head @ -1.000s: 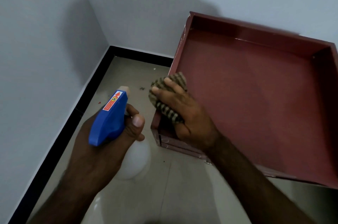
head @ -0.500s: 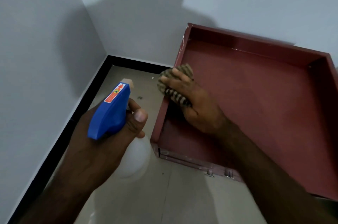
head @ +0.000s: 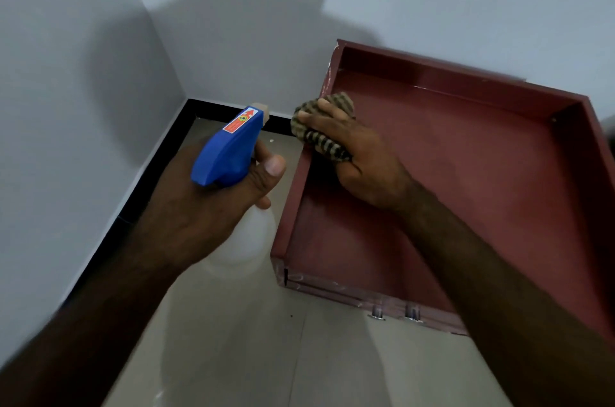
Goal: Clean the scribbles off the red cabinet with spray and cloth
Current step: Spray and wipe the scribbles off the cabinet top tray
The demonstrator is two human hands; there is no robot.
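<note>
Left hand [head: 199, 213], centre-left of the frame: fingers and thumb wrapped around the neck of a translucent white plastic spray bottle [head: 248, 240]. Its blue trigger head [head: 226, 150] carries a red label and points its nozzle toward the upper centre.

Right hand [head: 366, 160], centre of the frame: fingers curled over a bunched brown-and-cream striped cloth [head: 321, 137], pressing it against the left raised rim of the red cabinet [head: 466, 180].

The cabinet, a glossy red panel with raised edges, fills the right half of the frame and stands against the grey wall [head: 249, 40]. Two small metal fittings [head: 377, 313] show on its lower front edge.

Beige tiled floor [head: 266, 356] occupies the lower centre, bordered by a black skirting strip [head: 156, 160] at the room corner.
</note>
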